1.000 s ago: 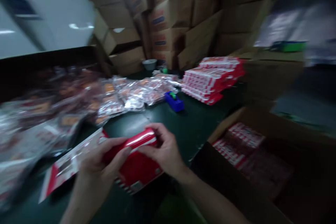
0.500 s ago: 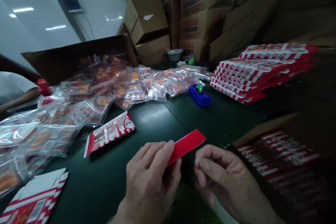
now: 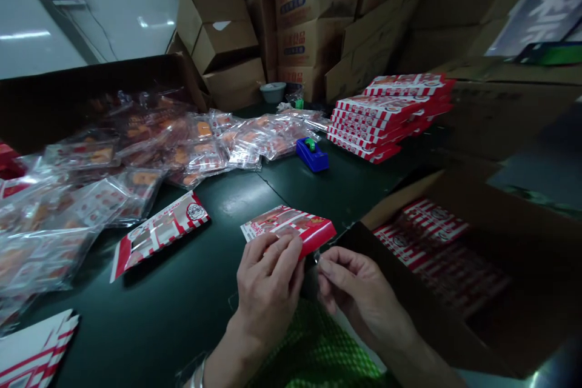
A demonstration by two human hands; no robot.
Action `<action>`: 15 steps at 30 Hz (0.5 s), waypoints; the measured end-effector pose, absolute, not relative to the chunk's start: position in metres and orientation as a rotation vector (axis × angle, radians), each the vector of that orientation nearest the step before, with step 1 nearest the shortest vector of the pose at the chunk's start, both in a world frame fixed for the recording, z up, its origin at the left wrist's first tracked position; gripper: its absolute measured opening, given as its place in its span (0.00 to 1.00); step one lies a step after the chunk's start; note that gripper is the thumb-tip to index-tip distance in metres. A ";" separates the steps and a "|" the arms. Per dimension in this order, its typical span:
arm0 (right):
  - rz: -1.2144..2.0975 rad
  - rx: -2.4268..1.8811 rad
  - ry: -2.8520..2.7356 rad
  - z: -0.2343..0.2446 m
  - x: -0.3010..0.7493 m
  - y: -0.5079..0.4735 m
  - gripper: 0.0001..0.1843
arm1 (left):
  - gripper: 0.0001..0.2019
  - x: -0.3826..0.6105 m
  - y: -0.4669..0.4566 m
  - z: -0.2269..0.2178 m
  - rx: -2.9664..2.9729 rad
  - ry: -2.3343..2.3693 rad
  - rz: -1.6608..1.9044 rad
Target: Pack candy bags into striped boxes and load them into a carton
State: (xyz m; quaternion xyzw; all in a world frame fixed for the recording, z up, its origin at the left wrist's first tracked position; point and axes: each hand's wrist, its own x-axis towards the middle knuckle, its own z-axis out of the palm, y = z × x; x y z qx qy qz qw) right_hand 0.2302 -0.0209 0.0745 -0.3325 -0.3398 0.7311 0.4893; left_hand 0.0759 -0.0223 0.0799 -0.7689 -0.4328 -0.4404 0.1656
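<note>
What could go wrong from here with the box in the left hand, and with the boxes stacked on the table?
The left hand holds the red-and-white box, so a tight squeeze might dent it.

The right hand pinches what looks like a small clear piece near the box's red end; it might stick crookedly if it is tape.

The stack of boxes is uneven, so a bump could make some slide.

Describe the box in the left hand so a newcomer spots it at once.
On the dark green table, find the blue tape dispenser. Nearer the viewer, the person's left hand grips a red-and-white box. Unlike the similar box lying to its left and the stack behind, it is held.
</note>
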 end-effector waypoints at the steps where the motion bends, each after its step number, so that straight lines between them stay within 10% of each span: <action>1: 1.776 -0.818 -0.808 0.072 0.229 -0.020 0.19 | 0.12 0.076 -0.023 0.079 -2.199 -1.224 -1.251; 15: 1.825 -0.764 -0.733 0.059 0.221 -0.012 0.17 | 0.12 0.069 -0.013 0.080 -2.248 -1.069 -1.276</action>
